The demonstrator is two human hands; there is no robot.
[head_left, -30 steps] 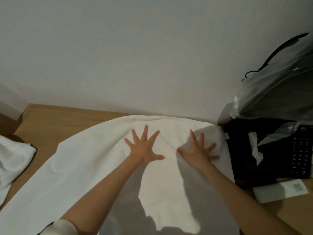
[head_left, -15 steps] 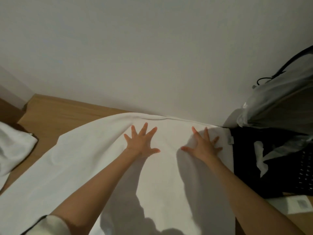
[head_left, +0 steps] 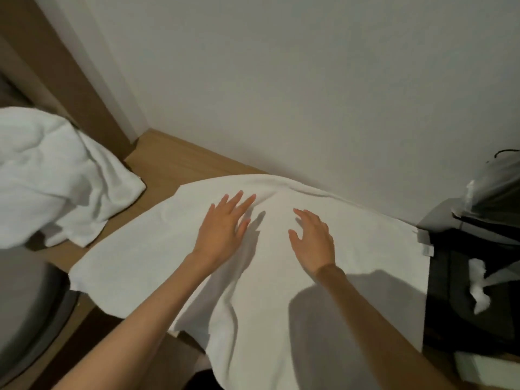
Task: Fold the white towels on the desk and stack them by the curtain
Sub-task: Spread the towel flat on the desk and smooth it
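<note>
I'm laying my left hand (head_left: 222, 228) flat on the towel (head_left: 135, 266) spread over the desk (head_left: 168, 153), my right hand (head_left: 313, 242) hanging loose beside it, gripping nothing. The near edge is overhanging, so a careless pull risks dragging it off.

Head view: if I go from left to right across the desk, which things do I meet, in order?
Crumpled white towel → left hand → right hand → black object at the right edge. The spread towel spans under both hands, so it is left out.
</note>
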